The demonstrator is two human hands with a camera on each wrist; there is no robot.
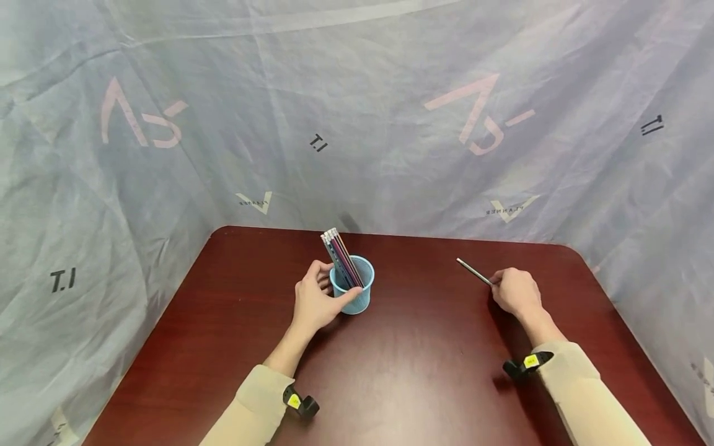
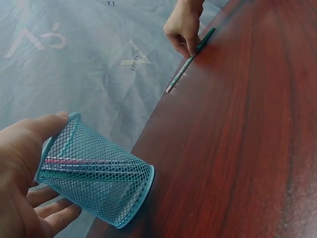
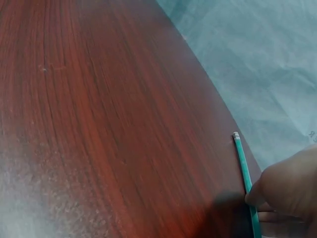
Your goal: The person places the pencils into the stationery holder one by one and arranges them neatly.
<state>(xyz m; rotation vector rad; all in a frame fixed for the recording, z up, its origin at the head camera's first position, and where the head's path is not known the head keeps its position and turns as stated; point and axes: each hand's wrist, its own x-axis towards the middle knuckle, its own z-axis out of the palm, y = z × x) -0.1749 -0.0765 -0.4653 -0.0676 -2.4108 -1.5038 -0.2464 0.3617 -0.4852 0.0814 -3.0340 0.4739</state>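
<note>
Pencil's (image 3: pixel 245 171) tip behind right hand (image 3: pixel 290 191)

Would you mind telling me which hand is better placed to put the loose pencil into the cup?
The right hand, probably: it already pinches the pencil on the table. The left hand grips the cup, which already holds pencils, steadying it.

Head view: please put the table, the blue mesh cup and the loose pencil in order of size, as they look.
1. The table, by far the largest.
2. The blue mesh cup, held by the left hand.
3. The loose pencil, thin, pinched by the right hand; in length it looks close to the cup.
</note>
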